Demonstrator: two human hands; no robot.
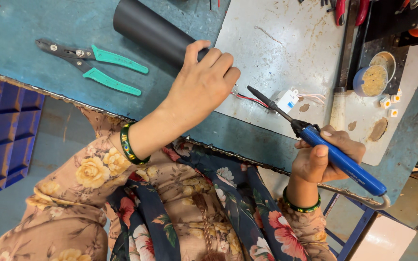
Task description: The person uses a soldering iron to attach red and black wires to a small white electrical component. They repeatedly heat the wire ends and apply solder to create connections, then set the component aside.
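Note:
My left hand [203, 84] is closed around the near end of a black cylinder [146, 29] that lies on the blue-green bench. My right hand [322, 157] grips a soldering iron with a blue handle [342, 162]; its dark tip [262, 97] points up and left toward a small white component [287, 100] with red and white wires [247, 98] on a worn metal plate [286, 43]. The tip sits just short of the component, beside the wires.
Green-handled wire strippers [95, 65] lie at the left of the bench. A round tin of yellowish paste [373, 77] and small white connectors [389, 104] sit at the right. Red-handled tools [349, 10] lie at the top. A blue crate [3, 135] stands below left.

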